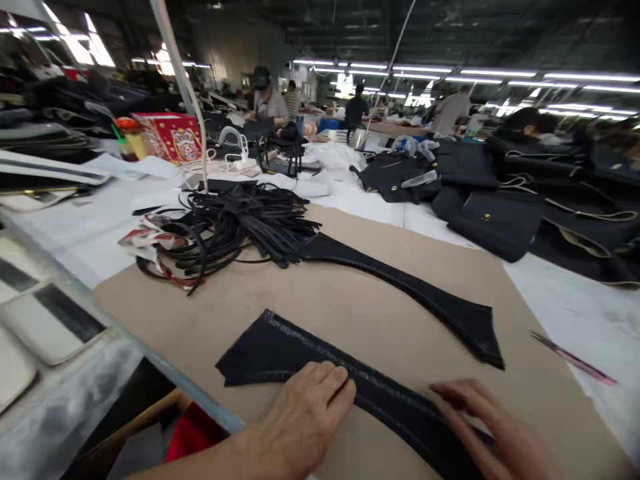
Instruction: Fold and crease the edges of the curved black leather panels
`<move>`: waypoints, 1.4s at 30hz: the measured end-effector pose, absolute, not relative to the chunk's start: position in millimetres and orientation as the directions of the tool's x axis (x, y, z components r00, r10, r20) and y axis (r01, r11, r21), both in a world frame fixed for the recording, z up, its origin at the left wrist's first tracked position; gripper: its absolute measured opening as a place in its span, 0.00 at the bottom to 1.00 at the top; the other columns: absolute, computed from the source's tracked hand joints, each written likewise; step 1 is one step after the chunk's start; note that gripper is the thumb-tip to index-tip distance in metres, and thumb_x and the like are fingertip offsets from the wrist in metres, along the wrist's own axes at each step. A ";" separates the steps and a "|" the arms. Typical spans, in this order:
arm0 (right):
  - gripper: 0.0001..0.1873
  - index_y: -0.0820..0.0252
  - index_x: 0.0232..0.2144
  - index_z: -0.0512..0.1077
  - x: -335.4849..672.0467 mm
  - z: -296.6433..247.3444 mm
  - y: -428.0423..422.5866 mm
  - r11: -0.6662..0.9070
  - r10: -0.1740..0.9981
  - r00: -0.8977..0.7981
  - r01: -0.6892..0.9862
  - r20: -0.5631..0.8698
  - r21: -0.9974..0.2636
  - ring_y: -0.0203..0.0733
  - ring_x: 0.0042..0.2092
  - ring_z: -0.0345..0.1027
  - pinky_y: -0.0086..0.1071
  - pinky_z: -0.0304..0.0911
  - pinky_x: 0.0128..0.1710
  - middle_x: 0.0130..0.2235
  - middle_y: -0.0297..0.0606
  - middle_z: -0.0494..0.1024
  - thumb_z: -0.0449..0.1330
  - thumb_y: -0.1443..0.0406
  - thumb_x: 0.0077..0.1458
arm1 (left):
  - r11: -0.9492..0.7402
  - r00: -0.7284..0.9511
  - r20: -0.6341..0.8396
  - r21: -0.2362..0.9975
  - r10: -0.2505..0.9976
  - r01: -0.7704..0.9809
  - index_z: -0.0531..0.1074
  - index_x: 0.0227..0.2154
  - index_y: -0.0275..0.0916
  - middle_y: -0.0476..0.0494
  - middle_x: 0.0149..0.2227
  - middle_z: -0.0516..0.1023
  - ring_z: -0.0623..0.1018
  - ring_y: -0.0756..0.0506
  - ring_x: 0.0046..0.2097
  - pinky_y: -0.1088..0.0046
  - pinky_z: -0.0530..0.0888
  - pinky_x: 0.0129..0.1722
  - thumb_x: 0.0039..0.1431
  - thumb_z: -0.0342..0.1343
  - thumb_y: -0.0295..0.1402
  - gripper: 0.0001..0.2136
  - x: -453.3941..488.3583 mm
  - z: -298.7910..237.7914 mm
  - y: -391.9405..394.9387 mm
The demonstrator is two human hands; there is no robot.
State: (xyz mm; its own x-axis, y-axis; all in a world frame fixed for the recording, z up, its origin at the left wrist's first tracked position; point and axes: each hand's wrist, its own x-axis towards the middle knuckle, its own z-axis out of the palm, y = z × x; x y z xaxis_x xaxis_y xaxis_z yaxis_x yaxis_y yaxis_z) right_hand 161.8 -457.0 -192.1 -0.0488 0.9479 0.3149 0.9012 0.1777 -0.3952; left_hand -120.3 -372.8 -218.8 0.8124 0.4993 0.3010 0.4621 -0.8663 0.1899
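A dark, curved, leather-like panel (250, 353) lies on the brown sheet in front of me, with a greyish band along its upper edge. My left hand (313, 410) is closed, its fingers bunched and pressing on the panel's middle. At the panel's right end, my right hand (487, 423) has bent fingers on the upper edge, somewhat blurred; a greyish bit shows between them, too unclear to name. Farther back lies a stack of similar curved panels (400, 280), its left end touching a heap of thin black straps (250, 220).
Brown sheet (530, 400) covers the near table. Pink-handled tweezers (575, 360) lie at right, black bag pieces (500, 213) behind them. A pole (175, 60) rises at back left near a red box (170, 137). Several people work beyond.
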 end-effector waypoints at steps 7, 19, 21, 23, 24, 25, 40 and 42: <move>0.09 0.56 0.44 0.68 88.7 -185.9 -400.4 0.305 0.952 -0.268 0.878 0.148 -0.369 0.45 0.44 0.66 0.41 0.65 0.45 0.42 0.40 0.71 0.53 0.69 0.61 | -0.837 0.799 0.252 0.143 0.546 0.528 0.60 0.58 0.41 0.40 0.58 0.66 0.68 0.39 0.57 0.60 0.68 0.55 0.55 0.45 0.18 0.27 -122.4 -225.6 -378.7; 0.04 0.58 0.34 0.67 68.5 -177.7 -378.0 0.272 0.960 -0.280 0.945 -0.019 -0.180 0.45 0.39 0.63 0.39 0.59 0.40 0.37 0.37 0.69 0.56 0.71 0.58 | -0.843 0.817 0.207 0.133 0.538 0.522 0.55 0.61 0.39 0.36 0.60 0.64 0.67 0.38 0.59 0.59 0.69 0.55 0.51 0.45 0.18 0.32 -123.5 -231.8 -378.6; 0.04 0.58 0.34 0.67 68.7 -179.2 -377.6 0.280 0.958 -0.285 0.945 -0.009 -0.171 0.45 0.39 0.63 0.38 0.59 0.40 0.36 0.37 0.69 0.55 0.71 0.58 | -0.846 0.821 0.206 0.126 0.533 0.518 0.55 0.61 0.39 0.36 0.61 0.64 0.67 0.37 0.59 0.59 0.69 0.55 0.50 0.45 0.18 0.32 -123.7 -232.4 -378.1; 0.04 0.58 0.33 0.67 69.3 -180.9 -377.7 0.291 0.956 -0.294 0.943 0.006 -0.159 0.45 0.38 0.63 0.38 0.58 0.39 0.36 0.37 0.69 0.55 0.71 0.58 | -0.846 0.821 0.205 0.119 0.533 0.519 0.54 0.62 0.39 0.36 0.61 0.63 0.67 0.37 0.59 0.59 0.69 0.56 0.50 0.45 0.19 0.33 -123.9 -232.4 -377.7; 0.04 0.58 0.33 0.67 69.6 -181.7 -377.7 0.295 0.955 -0.297 0.943 0.013 -0.156 0.45 0.37 0.63 0.38 0.58 0.39 0.36 0.37 0.69 0.55 0.72 0.58 | -0.847 0.822 0.202 0.117 0.532 0.519 0.54 0.62 0.39 0.36 0.61 0.64 0.67 0.37 0.59 0.60 0.69 0.56 0.50 0.45 0.19 0.33 -124.0 -232.0 -377.6; 0.04 0.58 0.33 0.67 69.7 -182.3 -377.7 0.299 0.954 -0.299 0.941 0.021 -0.157 0.45 0.37 0.63 0.38 0.57 0.39 0.36 0.37 0.69 0.55 0.72 0.58 | -0.847 0.824 0.198 0.115 0.531 0.519 0.53 0.62 0.39 0.36 0.61 0.64 0.67 0.37 0.59 0.60 0.69 0.56 0.50 0.45 0.19 0.33 -124.1 -231.6 -377.4; 0.06 0.58 0.36 0.67 71.6 -188.6 -381.7 0.285 0.958 -0.283 0.925 0.047 -0.250 0.45 0.40 0.61 0.40 0.55 0.41 0.37 0.36 0.69 0.54 0.73 0.60 | -0.859 0.835 0.204 0.127 0.512 0.496 0.56 0.60 0.38 0.34 0.59 0.65 0.68 0.36 0.57 0.57 0.71 0.53 0.48 0.45 0.20 0.32 -122.9 -227.6 -375.3; 0.06 0.58 0.37 0.67 71.9 -189.1 -382.0 0.295 0.955 -0.290 0.917 0.060 -0.267 0.45 0.40 0.61 0.40 0.54 0.42 0.37 0.36 0.69 0.54 0.73 0.60 | -0.855 0.830 0.203 0.140 0.519 0.500 0.56 0.60 0.37 0.34 0.59 0.64 0.68 0.36 0.57 0.58 0.71 0.53 0.48 0.46 0.20 0.32 -122.5 -226.6 -375.3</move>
State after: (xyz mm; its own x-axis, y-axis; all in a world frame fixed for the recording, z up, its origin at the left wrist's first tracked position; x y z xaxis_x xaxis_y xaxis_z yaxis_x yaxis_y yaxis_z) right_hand 71.9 -382.0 -189.1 -0.2898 0.9552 0.0602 0.9174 0.2952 -0.2669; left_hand -122.5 -375.3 -226.6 0.8303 0.5190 0.2031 0.5000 -0.8547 0.1397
